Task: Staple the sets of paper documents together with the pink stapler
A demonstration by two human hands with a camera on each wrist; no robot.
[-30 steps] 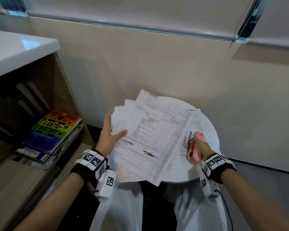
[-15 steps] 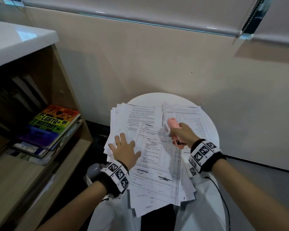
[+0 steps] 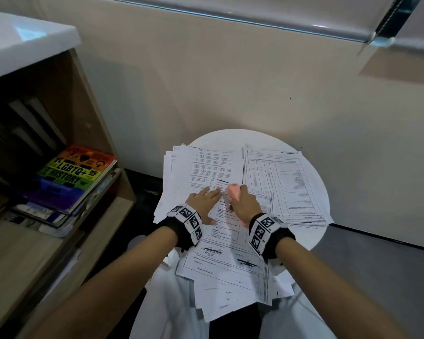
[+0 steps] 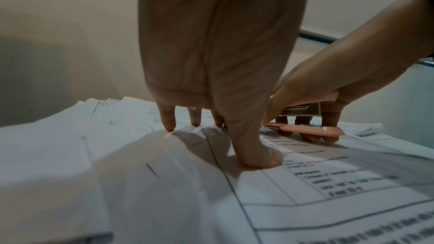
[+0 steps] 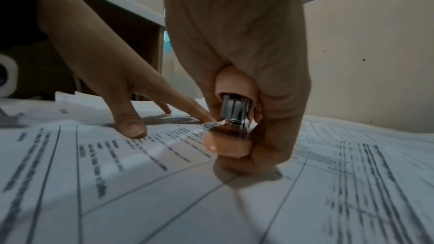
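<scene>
Now R hand (image 3: 245,204) grips stapler (image 3: 233,190)

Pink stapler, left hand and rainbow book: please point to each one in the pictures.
pink stapler (image 4: 312,130), left wrist view, on its pink base.
left hand (image 3: 202,200), head view, on the back of the hand.
rainbow book (image 3: 74,176), head view, on its front cover.

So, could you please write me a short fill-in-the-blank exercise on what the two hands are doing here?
1. The right hand grips the pink ____.
2. The left hand presses its fingertips on the ____.
3. The papers lie on a round white ____.
4. The rainbow book lies on a shelf to the person's ____.

Missing words: stapler; papers; table; left
</scene>
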